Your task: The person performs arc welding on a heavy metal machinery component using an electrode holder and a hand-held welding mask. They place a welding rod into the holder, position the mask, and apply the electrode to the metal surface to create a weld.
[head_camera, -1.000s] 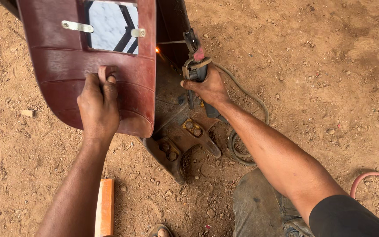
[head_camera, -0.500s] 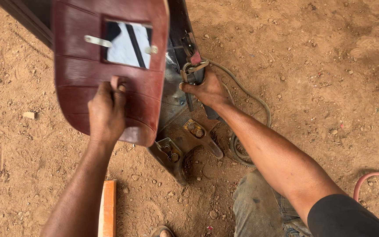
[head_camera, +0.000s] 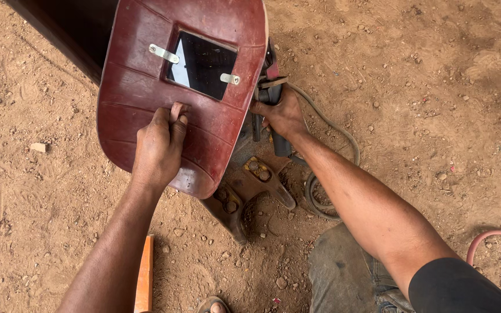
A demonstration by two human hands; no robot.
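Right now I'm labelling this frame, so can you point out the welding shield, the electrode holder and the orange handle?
welding shield [head_camera: 146, 87], head view, on its dark red left side.
electrode holder [head_camera: 271, 93], head view, on the part above the right hand.
orange handle [head_camera: 144, 278], head view, on the middle of its length.

A dark red welding hand shield [head_camera: 204, 133], broad and curved with faint ribs, is being held tilted above the dirt ground [head_camera: 436, 116], its rounded lower corner pointing down. A dark rectangular viewing glass [head_camera: 202, 65] is being kept in place by two small metal clips. A black welding electrode holder [head_camera: 275, 116], just beside the shield's right edge, is being held upright, and a grey cable [head_camera: 343, 139] is being trailed from it in a loop over the ground.
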